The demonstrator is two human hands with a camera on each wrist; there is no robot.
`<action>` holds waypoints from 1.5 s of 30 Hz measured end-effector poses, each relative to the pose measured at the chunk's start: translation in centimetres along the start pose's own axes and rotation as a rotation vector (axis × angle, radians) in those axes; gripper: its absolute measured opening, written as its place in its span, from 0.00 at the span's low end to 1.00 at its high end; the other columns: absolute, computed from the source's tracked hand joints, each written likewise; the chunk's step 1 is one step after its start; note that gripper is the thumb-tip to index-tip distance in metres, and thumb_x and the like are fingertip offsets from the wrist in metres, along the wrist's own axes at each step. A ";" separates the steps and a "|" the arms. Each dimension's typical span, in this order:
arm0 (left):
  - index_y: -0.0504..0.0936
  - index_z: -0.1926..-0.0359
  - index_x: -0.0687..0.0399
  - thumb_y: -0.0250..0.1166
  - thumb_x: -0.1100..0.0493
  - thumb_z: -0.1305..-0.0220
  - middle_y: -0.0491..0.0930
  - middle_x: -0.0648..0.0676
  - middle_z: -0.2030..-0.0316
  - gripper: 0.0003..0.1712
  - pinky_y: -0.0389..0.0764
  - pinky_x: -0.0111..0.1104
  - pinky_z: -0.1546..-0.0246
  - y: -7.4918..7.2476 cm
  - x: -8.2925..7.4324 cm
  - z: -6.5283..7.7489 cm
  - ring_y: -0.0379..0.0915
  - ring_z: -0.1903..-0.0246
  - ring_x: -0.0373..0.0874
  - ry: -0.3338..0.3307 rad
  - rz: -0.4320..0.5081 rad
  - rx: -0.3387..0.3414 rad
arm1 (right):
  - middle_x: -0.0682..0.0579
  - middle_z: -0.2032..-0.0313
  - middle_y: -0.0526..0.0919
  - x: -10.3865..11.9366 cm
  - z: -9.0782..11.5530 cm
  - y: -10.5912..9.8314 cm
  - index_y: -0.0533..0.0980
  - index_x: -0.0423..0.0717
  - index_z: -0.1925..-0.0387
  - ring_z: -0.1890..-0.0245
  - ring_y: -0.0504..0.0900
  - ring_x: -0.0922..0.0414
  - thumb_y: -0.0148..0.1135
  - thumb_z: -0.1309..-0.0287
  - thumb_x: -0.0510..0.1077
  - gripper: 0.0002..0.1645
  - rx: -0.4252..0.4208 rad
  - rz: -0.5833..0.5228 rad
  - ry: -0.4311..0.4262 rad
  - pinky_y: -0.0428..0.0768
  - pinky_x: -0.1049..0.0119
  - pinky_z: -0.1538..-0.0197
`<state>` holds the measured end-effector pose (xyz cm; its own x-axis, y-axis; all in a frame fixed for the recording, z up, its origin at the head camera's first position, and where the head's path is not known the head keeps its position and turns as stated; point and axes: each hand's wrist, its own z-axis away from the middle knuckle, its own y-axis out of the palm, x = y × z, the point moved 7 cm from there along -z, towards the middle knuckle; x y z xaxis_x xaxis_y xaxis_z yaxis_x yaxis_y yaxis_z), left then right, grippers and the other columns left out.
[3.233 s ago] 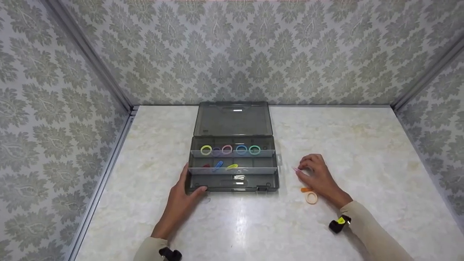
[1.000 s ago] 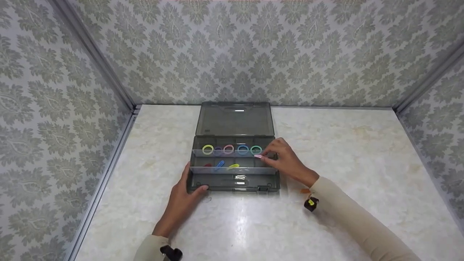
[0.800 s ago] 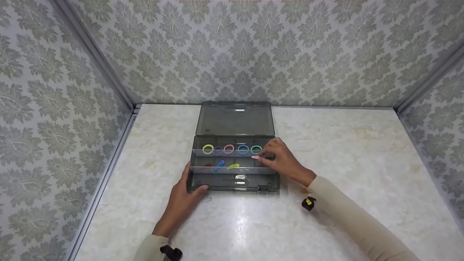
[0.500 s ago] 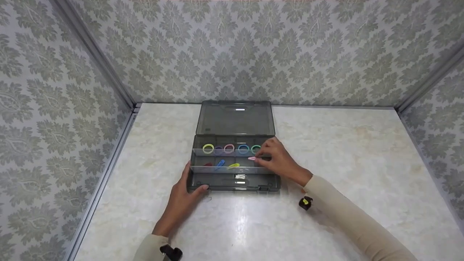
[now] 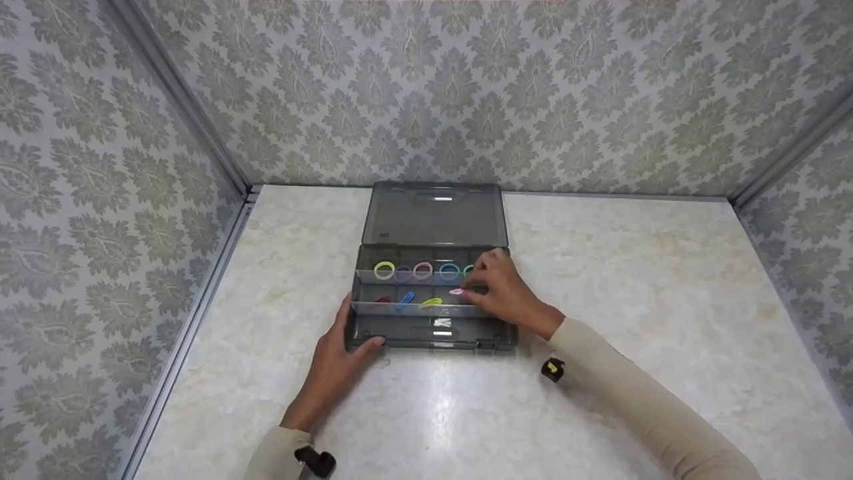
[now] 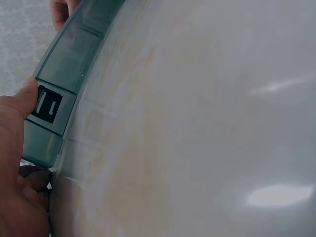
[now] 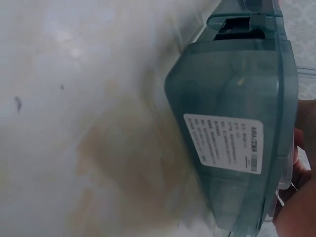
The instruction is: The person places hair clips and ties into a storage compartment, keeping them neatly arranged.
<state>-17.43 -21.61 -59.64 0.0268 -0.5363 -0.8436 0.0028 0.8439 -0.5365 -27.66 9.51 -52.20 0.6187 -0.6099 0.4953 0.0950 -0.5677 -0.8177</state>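
Observation:
My right hand (image 5: 503, 292) pinches a pink snap hair clip (image 5: 456, 291) over the middle row of a smoky grey divided storage box (image 5: 393, 328). In that row lie a blue clip (image 5: 405, 299), a yellow clip (image 5: 432, 303) and a dark red one (image 5: 383, 301), left of the pink clip. Yellow (image 5: 384, 271), purple, pink (image 5: 422, 271), blue (image 5: 450, 271) and green hair ties stand in the back row, the green one partly hidden by my fingers. My left hand (image 5: 336, 360) grips the box's front left corner, thumb on the front rim beside a latch (image 6: 48, 104).
The box's lid (image 5: 436, 217) lies folded back toward the patterned wall (image 5: 453, 93). Its front row holds nothing. A white label (image 7: 224, 143) is on the box's right side. The pale marbled table (image 5: 640, 267) extends on both sides.
My right hand has carried the pink clip from the table at the right to over the box's middle row, then slightly left. My sleeve now covers the orange piece and cream ring. My left hand stays put.

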 end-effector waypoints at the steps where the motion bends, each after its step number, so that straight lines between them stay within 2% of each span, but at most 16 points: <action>1: 0.46 0.09 0.40 0.75 0.34 0.30 0.57 0.55 0.14 0.63 0.58 0.58 0.18 0.0 0.0 0.0 0.53 0.15 0.57 0.002 0.001 -0.003 | 0.50 0.60 0.75 0.0 -0.1 0.1 0.93 0.45 0.57 0.55 0.67 0.49 0.81 0.33 0.45 0.08 0.001 0.003 0.001 0.67 0.51 0.49; 6: 0.46 0.09 0.40 0.75 0.34 0.30 0.58 0.55 0.14 0.63 0.59 0.59 0.18 -0.1 0.0 0.0 0.55 0.16 0.57 0.009 0.004 -0.010 | 0.50 0.60 0.74 -0.1 -0.3 0.3 0.93 0.45 0.56 0.55 0.66 0.50 0.81 0.33 0.45 0.09 -0.003 0.013 -0.003 0.66 0.51 0.49; 15: 0.45 0.08 0.43 0.76 0.34 0.31 0.58 0.58 0.14 0.65 0.61 0.58 0.19 -0.1 0.0 -0.1 0.56 0.16 0.58 0.024 -0.012 -0.016 | 0.48 0.58 0.79 -0.4 0.1 -0.1 0.92 0.43 0.52 0.52 0.70 0.47 0.80 0.33 0.41 0.11 -0.017 -0.022 -0.019 0.71 0.43 0.42; 25: 0.46 0.09 0.42 0.77 0.35 0.31 0.58 0.57 0.14 0.65 0.61 0.58 0.19 0.0 0.0 -0.1 0.55 0.16 0.57 0.027 0.000 -0.013 | 0.48 0.56 0.81 -2.4 2.3 -2.7 0.92 0.42 0.53 0.50 0.70 0.47 0.79 0.32 0.39 0.09 -0.096 -0.089 0.005 0.71 0.45 0.44; 30: 0.46 0.09 0.43 0.76 0.35 0.31 0.57 0.57 0.14 0.65 0.59 0.58 0.18 0.0 0.0 -0.1 0.55 0.16 0.57 0.027 0.002 -0.013 | 0.46 0.57 0.82 -4.1 3.8 -4.0 0.91 0.40 0.53 0.50 0.70 0.48 0.79 0.33 0.37 0.08 -0.156 -0.138 0.051 0.72 0.50 0.47; 36: 0.45 0.08 0.42 0.76 0.34 0.30 0.56 0.56 0.13 0.65 0.57 0.58 0.17 -0.1 0.1 -0.1 0.53 0.15 0.57 0.016 0.000 -0.020 | 0.47 0.58 0.84 -6.0 5.9 -5.3 0.91 0.41 0.53 0.48 0.71 0.49 0.78 0.33 0.37 0.08 -0.207 -0.231 0.133 0.70 0.52 0.44; 40: 0.44 0.08 0.40 0.74 0.32 0.30 0.55 0.55 0.13 0.64 0.56 0.58 0.17 0.1 0.1 0.0 0.51 0.15 0.56 0.006 0.008 -0.010 | 0.50 0.57 0.86 -7.1 7.3 -6.1 0.91 0.40 0.53 0.46 0.72 0.51 0.78 0.32 0.37 0.08 -0.231 -0.242 0.189 0.70 0.53 0.42; 45: 0.43 0.08 0.38 0.74 0.30 0.30 0.54 0.53 0.13 0.65 0.53 0.58 0.16 0.3 0.2 0.0 0.49 0.14 0.55 -0.009 0.013 -0.001 | 0.49 0.56 0.88 -8.1 9.0 -6.8 0.91 0.38 0.53 0.45 0.74 0.50 0.79 0.34 0.35 0.09 -0.250 -0.241 0.223 0.70 0.54 0.42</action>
<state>-17.39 -21.46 -59.96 0.0363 -0.5255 -0.8500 0.0012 0.8506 -0.5258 -26.29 23.29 -53.29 0.4153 -0.5322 0.7377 0.0072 -0.8090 -0.5877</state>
